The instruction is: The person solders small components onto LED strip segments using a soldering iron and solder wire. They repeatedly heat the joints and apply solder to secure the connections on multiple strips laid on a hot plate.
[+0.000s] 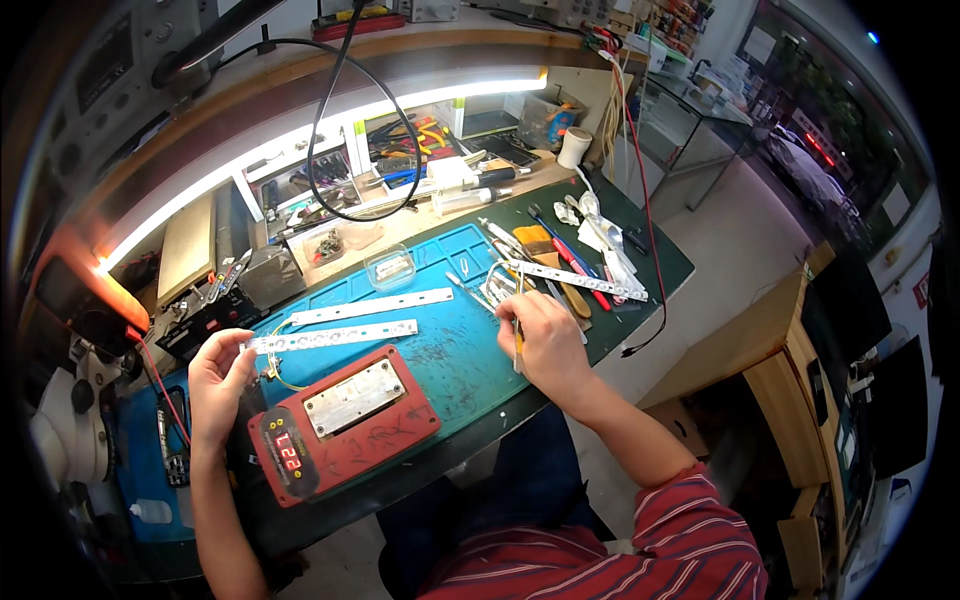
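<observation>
My left hand (218, 378), at left, pinches the end of a white LED strip (335, 334), with a thin yellow wire below it. A second LED strip (385, 302) lies just behind it on the blue silicone mat (455, 375). My right hand (548, 345) is closed round a slim yellowish tool (518, 352); its tip is hard to make out. Beside that hand are loose brushes (538, 242), pens and tweezers, and another LED strip (590, 281). Below the held strip sits a red heating unit (370, 440) with a metal plate (352, 398) and a lit display.
A clear box (390, 270) sits at the mat's back. Behind are a lit shelf (470, 195) with hand tools and a hanging black cable (390, 90). An orange-cased instrument (85, 300) stands left. A red lead (650, 220) dangles past the bench's right edge, near a wooden cabinet (760, 420).
</observation>
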Motion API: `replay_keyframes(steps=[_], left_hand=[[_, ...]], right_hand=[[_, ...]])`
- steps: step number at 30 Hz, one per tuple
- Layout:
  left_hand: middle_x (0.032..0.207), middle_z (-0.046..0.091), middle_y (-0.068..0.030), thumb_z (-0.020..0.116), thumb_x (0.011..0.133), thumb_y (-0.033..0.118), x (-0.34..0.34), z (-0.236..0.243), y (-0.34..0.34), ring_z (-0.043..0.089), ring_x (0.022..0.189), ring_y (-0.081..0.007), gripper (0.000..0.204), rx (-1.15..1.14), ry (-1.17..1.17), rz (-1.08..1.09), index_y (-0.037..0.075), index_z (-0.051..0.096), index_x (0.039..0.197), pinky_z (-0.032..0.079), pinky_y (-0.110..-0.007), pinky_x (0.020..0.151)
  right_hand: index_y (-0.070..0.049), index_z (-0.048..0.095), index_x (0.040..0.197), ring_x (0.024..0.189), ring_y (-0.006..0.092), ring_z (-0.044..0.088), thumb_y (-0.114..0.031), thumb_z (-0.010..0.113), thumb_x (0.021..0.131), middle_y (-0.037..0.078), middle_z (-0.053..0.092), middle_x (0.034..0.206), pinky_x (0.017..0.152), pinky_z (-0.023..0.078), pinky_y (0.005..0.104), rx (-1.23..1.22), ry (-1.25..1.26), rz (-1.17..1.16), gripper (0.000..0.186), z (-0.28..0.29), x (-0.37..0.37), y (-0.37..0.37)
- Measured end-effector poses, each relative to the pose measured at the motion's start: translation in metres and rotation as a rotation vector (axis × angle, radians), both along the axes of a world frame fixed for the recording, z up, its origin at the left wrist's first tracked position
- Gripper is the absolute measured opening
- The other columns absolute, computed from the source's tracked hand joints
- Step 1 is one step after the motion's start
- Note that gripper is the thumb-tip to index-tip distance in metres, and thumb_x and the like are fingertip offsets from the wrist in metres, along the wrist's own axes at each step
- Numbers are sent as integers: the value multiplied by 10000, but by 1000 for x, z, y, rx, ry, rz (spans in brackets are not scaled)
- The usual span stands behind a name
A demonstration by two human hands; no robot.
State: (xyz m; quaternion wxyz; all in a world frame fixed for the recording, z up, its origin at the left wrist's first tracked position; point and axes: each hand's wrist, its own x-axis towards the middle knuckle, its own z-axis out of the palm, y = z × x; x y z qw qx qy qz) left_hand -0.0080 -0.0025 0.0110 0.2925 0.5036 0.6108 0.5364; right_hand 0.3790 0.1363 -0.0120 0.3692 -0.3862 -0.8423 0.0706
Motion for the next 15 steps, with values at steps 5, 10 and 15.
replay_keyframes(steps=[5, 10, 15], left_hand=[[877, 626, 7, 653, 934, 67, 0, 0, 0, 560, 756, -48, 191, -1, 6, -10, -3, 618, 1109, 457, -199, 676], [907, 640, -3, 660, 934, 73, 2, 0, 1, 572, 773, -50, 194, -7, -10, -14, -2, 620, 1108, 465, -200, 682], [932, 653, -13, 651, 935, 49, -2, 1, -4, 588, 790, -49, 186, 0, -14, 3, -2, 623, 1111, 473, -196, 679]], right_hand=[[-52, 612, 913, 833, 301, 612, -50, 682, 814, 104, 591, 828, 739, 499, 422, 48, 34, -75, 121, -8, -23, 16], [-56, 640, 1000, 844, 309, 620, -92, 664, 861, 117, 604, 842, 748, 499, 414, 157, -53, -104, 146, -2, -31, 20], [-5, 643, 1130, 773, 322, 679, -61, 579, 942, 168, 693, 879, 701, 525, 377, 154, 158, 107, 207, 40, -53, 40]])
